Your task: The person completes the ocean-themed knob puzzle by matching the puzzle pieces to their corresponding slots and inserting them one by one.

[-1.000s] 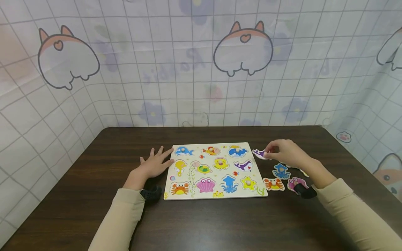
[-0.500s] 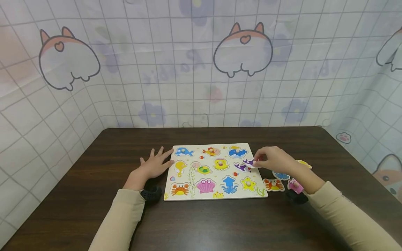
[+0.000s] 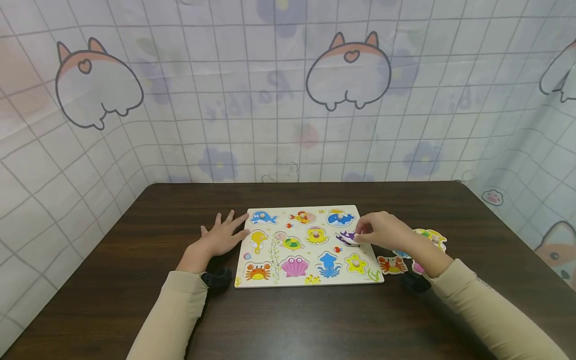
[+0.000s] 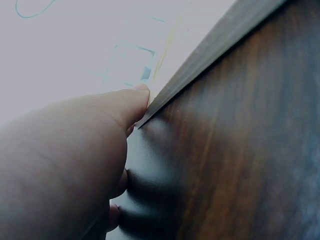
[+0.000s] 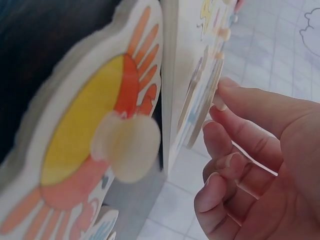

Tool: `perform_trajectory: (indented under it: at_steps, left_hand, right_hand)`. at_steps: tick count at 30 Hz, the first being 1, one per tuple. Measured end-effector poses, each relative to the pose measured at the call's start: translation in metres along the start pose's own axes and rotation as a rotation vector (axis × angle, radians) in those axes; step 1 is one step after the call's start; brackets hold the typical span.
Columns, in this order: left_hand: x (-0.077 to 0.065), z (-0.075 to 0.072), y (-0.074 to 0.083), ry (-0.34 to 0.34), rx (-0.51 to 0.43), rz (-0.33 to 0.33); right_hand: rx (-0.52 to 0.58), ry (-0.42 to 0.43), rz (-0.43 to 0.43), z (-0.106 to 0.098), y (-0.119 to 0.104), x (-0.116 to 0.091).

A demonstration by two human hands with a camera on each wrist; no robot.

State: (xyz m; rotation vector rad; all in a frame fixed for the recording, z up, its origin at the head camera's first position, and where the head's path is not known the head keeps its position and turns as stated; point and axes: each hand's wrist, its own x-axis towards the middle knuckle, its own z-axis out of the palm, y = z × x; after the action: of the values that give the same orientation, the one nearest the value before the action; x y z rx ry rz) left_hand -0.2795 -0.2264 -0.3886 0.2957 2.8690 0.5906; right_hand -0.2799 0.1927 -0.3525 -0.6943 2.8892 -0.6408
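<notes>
A pale wooden puzzle board (image 3: 342,278) printed with sea animals lies on the dark table. My left hand (image 3: 219,238) rests at its left side, fingers spread, with the thumb and a fingertip at the board's edge. In the left wrist view the thumb (image 4: 132,102) meets that edge. With thumb and fingertips my right hand (image 3: 388,233) pinches a purple-and-white sea-animal puzzle piece (image 3: 347,239). The piece overlaps its matching purple picture on the right of the board. In the right wrist view, the held piece (image 5: 206,112) stands close over the board, slightly apart from it.
A crab piece (image 3: 392,265) with a round knob lies just right of the board. Several more pieces (image 3: 433,236) are heaped beyond it, partly hidden by the right forearm. Knobbed pieces such as a yellow starfish (image 3: 356,263) sit in the board. A patterned curtain (image 3: 252,125) hangs behind the table.
My right hand has carried the purple piece leftward from beside the board to over its matching picture, lowering it in the last half second. The left hand has stayed put.
</notes>
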Motion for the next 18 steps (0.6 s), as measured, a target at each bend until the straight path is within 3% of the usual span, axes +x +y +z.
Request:
perform_trajectory:
  at_steps: [10, 18]
  left_hand:
    - [0.0004, -0.0001, 0.0008, 0.001, -0.003, -0.006]
    - [0.0013, 0.0001, 0.0, 0.001, -0.001, -0.007]
  right_hand:
    - [-0.04, -0.025, -0.02, 0.0033, -0.0061, 0.003]
    - [-0.067, -0.047, 0.017, 0.0066, -0.0103, 0.004]
